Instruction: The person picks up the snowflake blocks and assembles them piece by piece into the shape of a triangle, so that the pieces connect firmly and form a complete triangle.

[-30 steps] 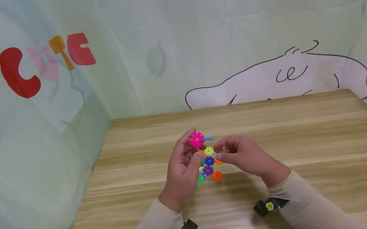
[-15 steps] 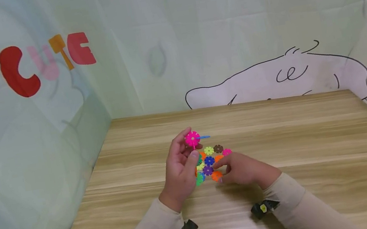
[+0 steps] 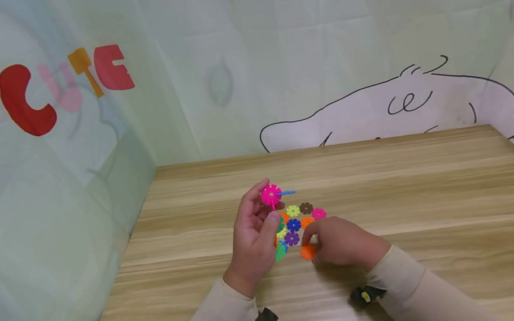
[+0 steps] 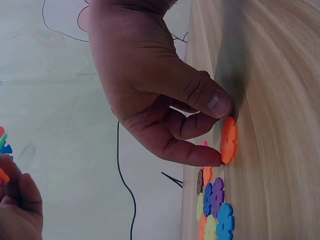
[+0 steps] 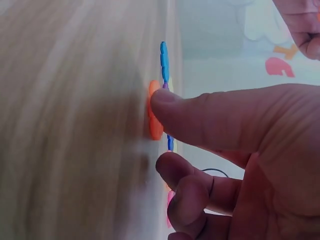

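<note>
Disc, orange (image 3: 308, 253): shifted slightly nearer the person than before.
Right hand (image 3: 346, 242): now pinching that disc.
Left hand (image 3: 254, 241): holding pink disc (image 3: 267, 197), as earlier.

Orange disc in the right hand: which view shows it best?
The left wrist view: the orange disc shows large, with rim notches, between thumb and finger of the right hand. The head view shows it small, notches hard to make out; the right wrist view shows it nearly edge-on, partly behind the thumb.
</note>
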Demonstrator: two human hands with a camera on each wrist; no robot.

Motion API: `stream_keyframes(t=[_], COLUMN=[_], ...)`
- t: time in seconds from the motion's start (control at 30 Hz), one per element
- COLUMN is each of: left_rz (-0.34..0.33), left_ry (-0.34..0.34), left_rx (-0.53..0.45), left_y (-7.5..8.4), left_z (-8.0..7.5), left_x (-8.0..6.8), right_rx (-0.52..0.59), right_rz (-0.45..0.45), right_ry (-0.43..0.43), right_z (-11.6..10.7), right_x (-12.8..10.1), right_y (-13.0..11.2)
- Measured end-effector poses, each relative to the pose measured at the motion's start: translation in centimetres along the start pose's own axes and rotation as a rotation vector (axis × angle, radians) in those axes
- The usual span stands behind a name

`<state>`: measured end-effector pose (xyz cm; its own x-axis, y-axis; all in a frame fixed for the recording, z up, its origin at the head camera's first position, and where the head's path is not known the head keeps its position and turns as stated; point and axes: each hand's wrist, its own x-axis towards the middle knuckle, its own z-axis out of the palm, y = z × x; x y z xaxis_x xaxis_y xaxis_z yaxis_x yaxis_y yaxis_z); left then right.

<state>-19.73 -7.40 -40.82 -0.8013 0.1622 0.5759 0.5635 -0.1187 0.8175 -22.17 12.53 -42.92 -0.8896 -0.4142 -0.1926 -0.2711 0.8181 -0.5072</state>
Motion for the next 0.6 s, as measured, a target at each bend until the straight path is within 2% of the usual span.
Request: stream_keyframes(t=[0.13,0.3,0.5,0.6], left_rz=[0.001,0.003,-0.002,-0.007], left_ry=[-0.004,-0.008,-0.008,-0.005], left_rx=[0.001,-0.002,0.007,0.001], left_y=[0.0,0.0,0.0,0.0], left_z=[0.0,0.1,0.1,0.1], left_x=[0.0,0.0,0.0,0.0], right_rx=[-0.047,-0.041,0.088,0.221], right_rz=[-0.034,-0.033,-0.011,-0.034], right_ry=[0.030,0.012,-0.063,-0.039], right_z=[0.1,0.0,-0.4,-1.1], right_x=[-0.1,-0.2,0.0,0.1], right_y=[-0.1,-0.2,0.2,0.5])
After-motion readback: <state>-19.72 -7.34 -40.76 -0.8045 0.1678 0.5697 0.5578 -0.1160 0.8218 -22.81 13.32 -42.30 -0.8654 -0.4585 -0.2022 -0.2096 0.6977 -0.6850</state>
